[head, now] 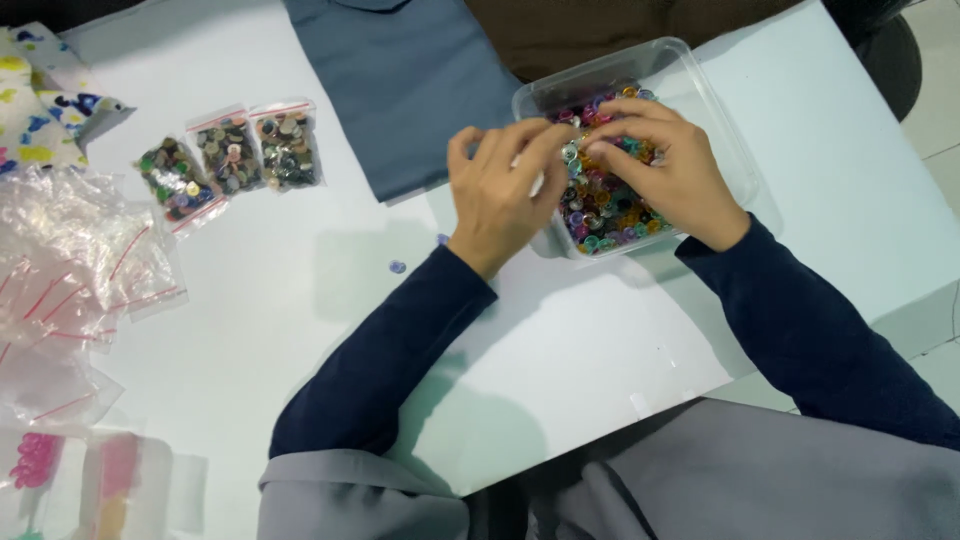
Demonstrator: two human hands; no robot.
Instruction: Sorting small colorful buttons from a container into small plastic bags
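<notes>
2 hands meet at the clear tub (722, 120) of buttons (600, 205): left hand (500, 190) pinching at its rim, right hand (665, 160) spread over the buttons; 3 filled bags (230, 155) lie well left of it.

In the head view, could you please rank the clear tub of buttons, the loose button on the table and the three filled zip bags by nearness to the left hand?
1. Clear tub of buttons: touching the left hand, on its right.
2. Loose button: on the table, lower left.
3. Three filled zip bags: far left.
</notes>
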